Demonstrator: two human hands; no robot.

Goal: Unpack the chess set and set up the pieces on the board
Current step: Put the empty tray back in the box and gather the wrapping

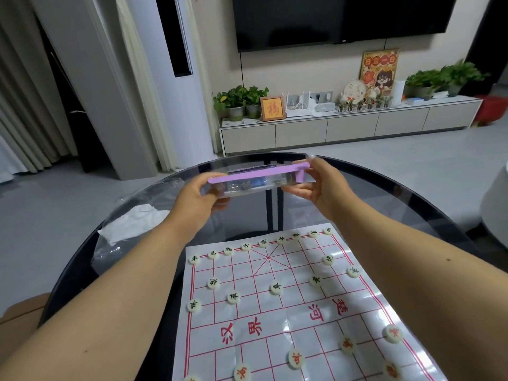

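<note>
Two bare forearms reach forward, the left hand (pixel 196 198) and right hand (pixel 320 185) raised, fingers curled, facing each other.

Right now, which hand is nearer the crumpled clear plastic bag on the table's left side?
Left. The left hand grips the clear box's left end, just right of the plastic bag. The right hand holds the box's far right end, well away from the bag.

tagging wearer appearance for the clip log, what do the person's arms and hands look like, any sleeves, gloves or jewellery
Both forearms are bare right up to the frame edge: no sleeves show. The left hand and right hand wear no gloves, and no rings, bracelets or watch are visible on the sides facing the camera. The right forearm carries a few small dark moles. Fingernails are too blurred to describe.
</note>
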